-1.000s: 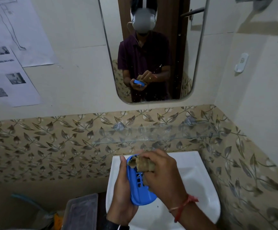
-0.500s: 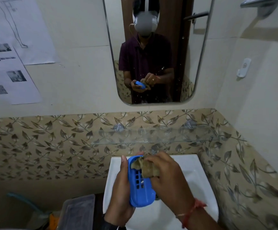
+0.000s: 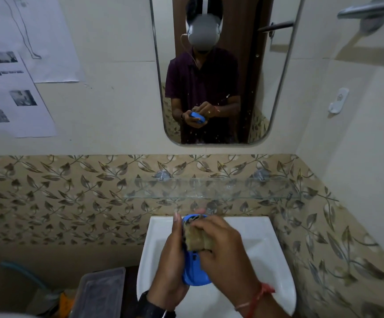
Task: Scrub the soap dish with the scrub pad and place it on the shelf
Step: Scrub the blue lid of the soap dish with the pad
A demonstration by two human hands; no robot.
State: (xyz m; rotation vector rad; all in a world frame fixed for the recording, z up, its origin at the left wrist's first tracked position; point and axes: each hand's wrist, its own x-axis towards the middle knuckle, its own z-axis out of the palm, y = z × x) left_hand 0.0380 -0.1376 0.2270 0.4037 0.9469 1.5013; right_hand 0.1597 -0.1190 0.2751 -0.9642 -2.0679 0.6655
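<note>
Low centre of the frame, over a white sink, the left hand grips an upright blue soap dish while the right hand presses a brown scrub pad into it. Scrubbing appears underway; next, lift the dish up onto the glass shelf above.

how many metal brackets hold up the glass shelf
2: one bracket on the tiled wall toward the left of the shelf, one toward its right. None seems hidden.
</note>
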